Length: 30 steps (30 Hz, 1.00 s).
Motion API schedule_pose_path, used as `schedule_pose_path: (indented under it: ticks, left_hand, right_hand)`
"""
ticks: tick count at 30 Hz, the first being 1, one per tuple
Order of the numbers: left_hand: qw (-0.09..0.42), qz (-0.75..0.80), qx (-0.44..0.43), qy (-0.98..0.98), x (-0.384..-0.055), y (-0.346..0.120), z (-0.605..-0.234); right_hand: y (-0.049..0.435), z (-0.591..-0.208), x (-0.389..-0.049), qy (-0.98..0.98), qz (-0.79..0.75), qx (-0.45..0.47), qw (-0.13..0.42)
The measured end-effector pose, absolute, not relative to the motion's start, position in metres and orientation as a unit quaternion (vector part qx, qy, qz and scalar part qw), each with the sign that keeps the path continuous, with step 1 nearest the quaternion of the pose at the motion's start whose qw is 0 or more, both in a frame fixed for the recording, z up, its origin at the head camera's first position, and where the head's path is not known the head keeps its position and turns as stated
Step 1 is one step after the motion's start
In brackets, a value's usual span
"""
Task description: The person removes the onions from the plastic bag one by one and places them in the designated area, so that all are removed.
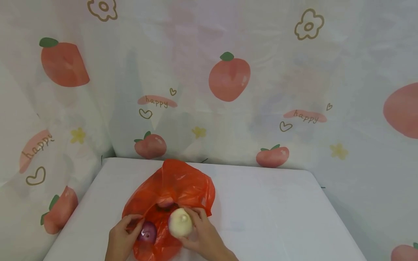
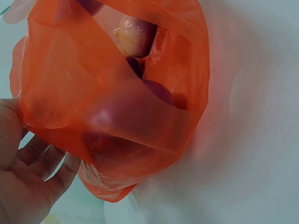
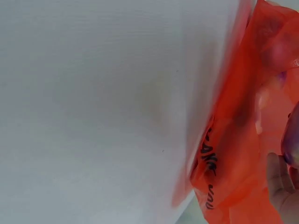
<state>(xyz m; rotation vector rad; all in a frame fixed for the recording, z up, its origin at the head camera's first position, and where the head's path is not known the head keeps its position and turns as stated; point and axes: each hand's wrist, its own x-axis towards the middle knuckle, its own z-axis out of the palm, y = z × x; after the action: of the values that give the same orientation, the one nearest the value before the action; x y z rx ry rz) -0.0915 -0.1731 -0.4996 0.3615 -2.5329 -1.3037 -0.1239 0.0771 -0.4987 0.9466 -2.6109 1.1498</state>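
Note:
A red-orange plastic bag (image 1: 187, 177) lies with its mouth spread on the table. My left hand (image 1: 121, 235) pinches the bag's left edge between thumb and fingers, beside a purple onion (image 1: 148, 232). Over the opening, my right hand (image 1: 205, 233) grips an onion (image 1: 180, 223) whose pale end faces up; its purple side shows in the right wrist view. Another onion (image 1: 166, 203) is partly hidden by the bag's fold. Through the thin film in the left wrist view, more purple onion shapes (image 2: 126, 109) show inside the bag.
The white-covered table (image 1: 267, 214) extends to the right of the bag. Behind it and at the left hangs a pale curtain (image 1: 189, 54) printed with fruit, hearts and flowers. Dark lettering (image 3: 209, 156) marks the bag's side in the right wrist view.

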Motion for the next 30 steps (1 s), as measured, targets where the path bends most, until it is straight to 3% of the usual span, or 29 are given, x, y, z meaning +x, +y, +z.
schedule_pose_path:
  ticks: [9, 18, 30]
  left_hand:
    - [0.146, -0.442, 0.12, -0.877, -0.088, -0.175, -0.501]
    - [0.124, -0.453, 0.128, -0.873, -0.09, -0.176, -0.499]
    - [0.113, -0.466, 0.127, -0.869, -0.092, -0.177, -0.498]
  right_hand:
    - [0.104, -0.511, -0.119, -0.863, 0.376, 0.334, 0.041]
    - [0.13, -0.516, -0.125, -0.884, 0.379, 0.268, -0.056]
    - [0.169, -0.512, -0.135, -0.911, 0.329, 0.237, -0.081]
